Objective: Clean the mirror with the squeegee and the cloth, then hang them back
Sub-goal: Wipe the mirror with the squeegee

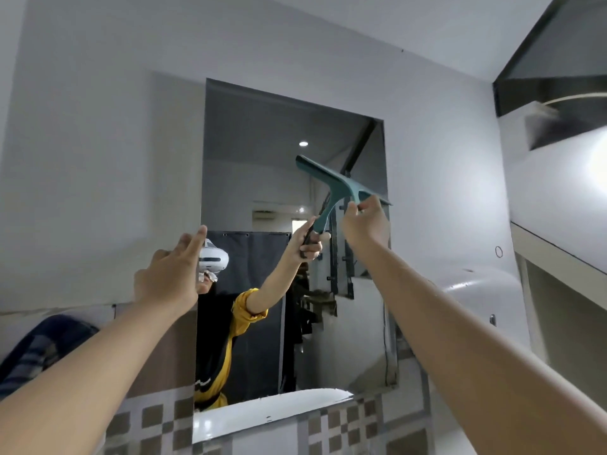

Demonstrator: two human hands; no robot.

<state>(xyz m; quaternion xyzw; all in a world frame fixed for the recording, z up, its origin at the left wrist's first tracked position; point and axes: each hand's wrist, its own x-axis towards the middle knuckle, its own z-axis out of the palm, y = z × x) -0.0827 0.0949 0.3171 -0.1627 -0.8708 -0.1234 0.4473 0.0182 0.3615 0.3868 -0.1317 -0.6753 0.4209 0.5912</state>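
A frameless mirror [262, 136] hangs on the white wall in front of me. The teal squeegee [328, 178] lies with its blade tilted against the mirror's upper right part. My right hand [364, 224] is raised and shut on its handle, and the mirror shows the grip from the other side. My left hand [170, 274] is up at the mirror's left edge, fingers apart and holding nothing. A dark blue striped cloth [42, 349] hangs low on the wall at the far left.
Below the mirror runs a white ledge [262, 418] over checkered tiles [341, 425]. A white rounded fixture [483, 290] sticks out to the right of the mirror. A sloped dark-edged ceiling section [551, 70] and a shelf edge [558, 247] close in on the right.
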